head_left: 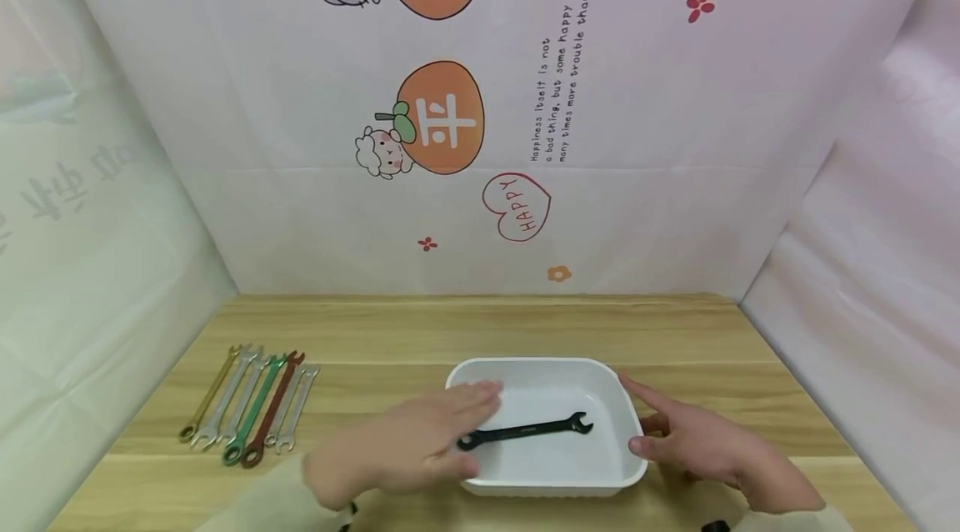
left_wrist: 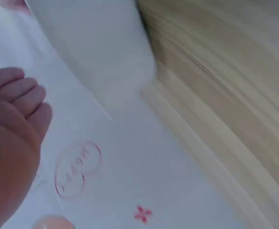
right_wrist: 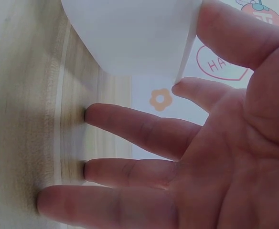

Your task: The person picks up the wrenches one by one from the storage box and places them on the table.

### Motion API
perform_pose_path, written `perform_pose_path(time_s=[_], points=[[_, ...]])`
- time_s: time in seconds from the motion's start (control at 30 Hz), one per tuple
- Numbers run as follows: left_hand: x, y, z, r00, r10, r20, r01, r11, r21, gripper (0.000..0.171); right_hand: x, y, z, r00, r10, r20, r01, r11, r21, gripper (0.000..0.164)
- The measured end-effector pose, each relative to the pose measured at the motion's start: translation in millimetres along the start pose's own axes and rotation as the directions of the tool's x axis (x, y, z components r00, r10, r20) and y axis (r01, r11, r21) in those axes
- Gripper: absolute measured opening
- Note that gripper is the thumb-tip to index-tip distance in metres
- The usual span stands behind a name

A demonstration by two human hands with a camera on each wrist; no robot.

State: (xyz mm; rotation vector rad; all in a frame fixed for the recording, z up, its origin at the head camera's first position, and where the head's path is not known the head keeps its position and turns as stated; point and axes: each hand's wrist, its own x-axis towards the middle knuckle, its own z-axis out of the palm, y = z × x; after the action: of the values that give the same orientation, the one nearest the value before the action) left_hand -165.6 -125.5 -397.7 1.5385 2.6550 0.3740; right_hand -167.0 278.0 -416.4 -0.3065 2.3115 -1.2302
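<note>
A white rectangular plastic tray [head_left: 555, 486] stands on the wooden table, holding one black combination wrench [head_left: 525, 430] on its floor. My left hand [head_left: 405, 440], blurred, is over the tray's left side with fingers extended, overlapping the wrench's ring end in the head view. In the left wrist view, this hand [left_wrist: 15, 114] has nothing in its grasp beside the tray wall [left_wrist: 96, 47]. My right hand [head_left: 697, 440] is at the tray's right end, thumb and index finger touching the rim. The right wrist view shows its other fingers [right_wrist: 130, 171] spread straight down to the tabletop.
Several wrenches lie side by side at the table's left, among them a gold one [head_left: 210, 394], a green one [head_left: 257, 411] and a red one [head_left: 275, 407]. Printed white cloth [head_left: 637, 207] encloses the wooden table [head_left: 390, 332] at the back and both sides.
</note>
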Motion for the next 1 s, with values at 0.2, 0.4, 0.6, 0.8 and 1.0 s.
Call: perform_pose_path(time_s=[0.2,0.4,0.6,0.8,1.0], points=[[46.1,27.0,12.3,0.967,-0.123,0.223,0.133,0.990,-0.034,0.076,1,2,0,1.000,0.001,0.000,-0.001,1.000,0.009,0.091],[67.8,34.9,30.0,0.936,-0.232,0.266,0.239,0.971,0.006,0.076,0,4,0,1.000,-0.007,-0.007,0.007,1.000,0.008,0.090],[80.2,32.7,40.5,0.955,-0.180,0.235,0.187,0.982,-0.008,0.076,-1,3,-1,1.000,-0.001,-0.014,0.001,1.000,0.003,0.089],[92.2,31.8,40.9,0.959,-0.189,0.211,0.197,0.980,-0.014,0.058,-1,1,-1,1.000,-0.011,-0.011,0.011,1.000,-0.008,0.089],[113.4,16.3,38.6,0.960,-0.269,0.073,0.265,0.962,0.061,0.033,-1,2,-1,1.000,-0.011,-0.014,0.011,1.000,-0.015,0.090]])
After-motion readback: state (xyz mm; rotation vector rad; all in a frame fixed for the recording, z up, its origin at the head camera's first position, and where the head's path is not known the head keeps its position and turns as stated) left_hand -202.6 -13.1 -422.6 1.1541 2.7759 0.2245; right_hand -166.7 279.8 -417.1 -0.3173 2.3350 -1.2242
